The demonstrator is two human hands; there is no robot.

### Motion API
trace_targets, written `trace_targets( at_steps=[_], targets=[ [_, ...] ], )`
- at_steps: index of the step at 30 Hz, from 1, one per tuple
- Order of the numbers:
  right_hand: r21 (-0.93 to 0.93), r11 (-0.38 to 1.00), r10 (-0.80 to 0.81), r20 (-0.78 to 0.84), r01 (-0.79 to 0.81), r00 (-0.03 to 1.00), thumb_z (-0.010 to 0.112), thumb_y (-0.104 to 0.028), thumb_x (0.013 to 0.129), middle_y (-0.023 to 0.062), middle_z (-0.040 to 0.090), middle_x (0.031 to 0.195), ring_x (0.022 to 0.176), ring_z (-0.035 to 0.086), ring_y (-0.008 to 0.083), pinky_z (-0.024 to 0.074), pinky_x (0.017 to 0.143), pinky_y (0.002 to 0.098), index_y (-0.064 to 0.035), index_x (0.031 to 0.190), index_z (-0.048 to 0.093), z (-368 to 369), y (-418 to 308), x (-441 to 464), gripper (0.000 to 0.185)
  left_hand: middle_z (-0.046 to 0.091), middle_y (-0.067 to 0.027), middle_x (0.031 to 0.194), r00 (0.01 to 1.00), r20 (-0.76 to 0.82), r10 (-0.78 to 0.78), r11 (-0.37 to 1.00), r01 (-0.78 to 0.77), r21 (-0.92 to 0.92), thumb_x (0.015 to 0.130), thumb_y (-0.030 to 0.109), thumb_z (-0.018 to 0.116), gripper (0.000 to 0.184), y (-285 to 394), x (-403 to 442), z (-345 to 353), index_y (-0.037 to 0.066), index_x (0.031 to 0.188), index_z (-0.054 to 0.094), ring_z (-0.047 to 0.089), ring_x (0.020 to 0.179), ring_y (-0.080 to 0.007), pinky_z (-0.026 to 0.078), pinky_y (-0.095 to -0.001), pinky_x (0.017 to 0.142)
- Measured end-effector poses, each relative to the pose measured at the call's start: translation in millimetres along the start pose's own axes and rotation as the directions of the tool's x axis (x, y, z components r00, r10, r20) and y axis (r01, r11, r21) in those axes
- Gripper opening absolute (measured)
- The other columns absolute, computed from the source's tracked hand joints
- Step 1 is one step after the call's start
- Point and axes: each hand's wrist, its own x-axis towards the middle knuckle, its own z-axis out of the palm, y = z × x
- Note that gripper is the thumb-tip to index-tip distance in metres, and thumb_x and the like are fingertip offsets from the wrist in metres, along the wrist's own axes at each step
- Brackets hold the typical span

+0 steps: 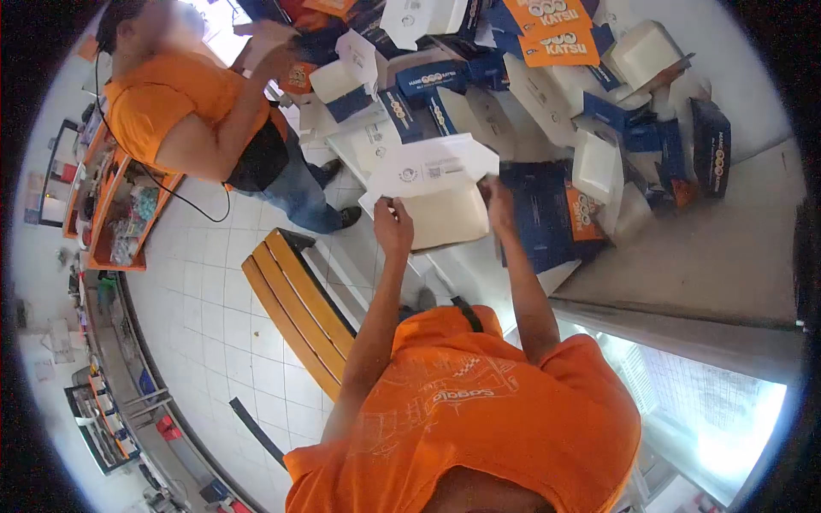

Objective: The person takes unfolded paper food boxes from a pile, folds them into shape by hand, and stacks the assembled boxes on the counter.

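Observation:
An open cardboard box (445, 214) with a white inside is held between my two hands, its lid raised on the far side. My left hand (394, 227) is closed on the box's left edge, fingers at the rim. On the opposite edge, my right hand (499, 203) grips near the right corner. Right beside it lies a dark blue printed carton (534, 214) with an orange patch. A small white-lined box (597, 167) stands just past that carton.
Many blue, white and orange boxes (428, 77) are piled on the table (684, 256). At the left stands another person (197, 120) in an orange shirt. A slatted wooden bench (299, 312) is on the tiled floor, with shelves (128, 222) farther left.

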Motion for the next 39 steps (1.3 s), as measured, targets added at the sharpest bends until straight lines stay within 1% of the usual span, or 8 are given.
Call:
trace_targets(
  at_steps=[1, 4, 7, 17, 19, 27, 34, 39],
  targets=[
    [0.243, 0.931, 0.215, 0.234, -0.271, 0.948, 0.044, -0.059, 0.099, 0.0103, 0.072, 0.100, 0.090, 0.069, 0.0239, 0.0552, 0.079, 0.0403, -0.0060, 0.110, 0.069, -18, 79, 52, 0.059, 0.064, -0.0168, 0.096, 1.000, 0.011, -0.022, 0.998, 0.022, -0.059, 0.099, 0.020, 0.059, 0.020, -1, 7, -3, 0.000, 0.100, 0.058, 0.065, 0.083, -0.0312, 0.052, -0.0427, 0.071],
    [0.267, 0.826, 0.469, 0.159, -0.496, 0.869, 0.052, -0.064, 0.096, 0.0097, 0.067, 0.078, 0.055, 0.063, 0.0220, 0.0526, 0.047, 0.0399, 0.0020, 0.103, 0.064, -6, 2, 61, 0.068, 0.065, -0.0169, 0.104, 0.990, 0.110, -0.087, 0.975, 0.108, -0.196, 0.098, 0.022, 0.063, 0.025, -8, -20, -26, 0.000, 0.109, 0.059, 0.066, 0.087, -0.0290, 0.054, -0.0398, 0.073],
    [0.216, 0.793, 0.515, 0.263, -0.570, 0.816, 0.054, -0.065, 0.093, 0.0101, 0.066, 0.082, 0.055, 0.061, 0.0207, 0.0580, 0.057, 0.0396, -0.0082, 0.114, 0.063, 19, -53, 68, 0.061, 0.065, -0.0179, 0.112, 0.973, 0.223, -0.059, 0.963, 0.114, -0.245, 0.094, 0.024, 0.069, 0.033, 10, -36, -58, 0.000, 0.116, 0.060, 0.068, 0.092, -0.0294, 0.056, -0.0385, 0.076],
    [0.355, 0.890, 0.266, 0.106, -0.287, 0.958, 0.053, -0.030, 0.092, 0.0139, 0.064, 0.081, 0.067, 0.065, 0.0256, 0.0526, 0.051, 0.0376, -0.0077, 0.104, 0.059, 23, 33, 104, 0.026, 0.054, -0.0119, 0.139, 0.857, 0.323, 0.401, 0.910, -0.415, -0.028, 0.081, 0.023, 0.080, 0.055, 23, -74, -113, 0.014, 0.131, 0.059, 0.049, 0.130, -0.0389, 0.044, -0.0514, 0.106],
    [0.117, 0.877, 0.452, 0.130, -0.466, 0.882, 0.051, -0.026, 0.093, 0.0159, 0.064, 0.084, 0.064, 0.064, 0.0242, 0.0551, 0.049, 0.0354, -0.0012, 0.108, 0.059, -9, 47, 106, 0.030, 0.052, -0.0103, 0.141, 0.846, 0.367, 0.388, 0.911, -0.413, -0.010, 0.081, 0.025, 0.081, 0.056, 23, -74, -114, 0.017, 0.131, 0.059, 0.046, 0.134, -0.0407, 0.043, -0.0529, 0.107],
    [-0.468, 0.878, 0.101, -0.024, -0.100, 0.995, 0.052, -0.025, 0.097, 0.0224, 0.062, 0.120, 0.090, 0.069, 0.0273, 0.0604, 0.051, 0.0326, 0.0070, 0.135, 0.050, -154, 68, 38, 0.049, 0.054, -0.0067, 0.136, 0.755, 0.453, 0.474, 0.864, -0.497, -0.076, 0.078, 0.019, 0.083, 0.028, 14, -74, -94, 0.020, 0.105, 0.073, 0.039, 0.138, -0.0450, 0.045, -0.0536, 0.109],
    [-0.778, 0.627, -0.205, -0.219, -0.044, 0.954, 0.052, -0.033, 0.098, 0.0226, 0.064, 0.127, 0.119, 0.058, 0.0411, 0.0425, 0.107, 0.0492, -0.0007, 0.145, 0.045, -219, 142, -2, 0.057, 0.057, -0.0073, 0.128, 0.723, 0.465, 0.511, 0.857, -0.471, -0.209, 0.077, 0.008, 0.082, 0.021, -5, -62, -99, 0.017, 0.095, 0.074, 0.041, 0.137, -0.0422, 0.047, -0.0521, 0.108],
    [-0.700, 0.706, 0.172, 0.024, -0.106, 0.985, 0.053, -0.037, 0.100, 0.0199, 0.061, 0.133, 0.125, 0.056, 0.0368, 0.0425, 0.106, 0.0465, -0.0037, 0.143, 0.049, -185, 106, -37, 0.055, 0.058, -0.0077, 0.123, 0.715, 0.468, 0.519, 0.854, -0.458, -0.247, 0.077, 0.008, 0.082, 0.021, -10, -57, -97, 0.015, 0.094, 0.073, 0.044, 0.135, -0.0409, 0.046, -0.0505, 0.108]
  ],
)
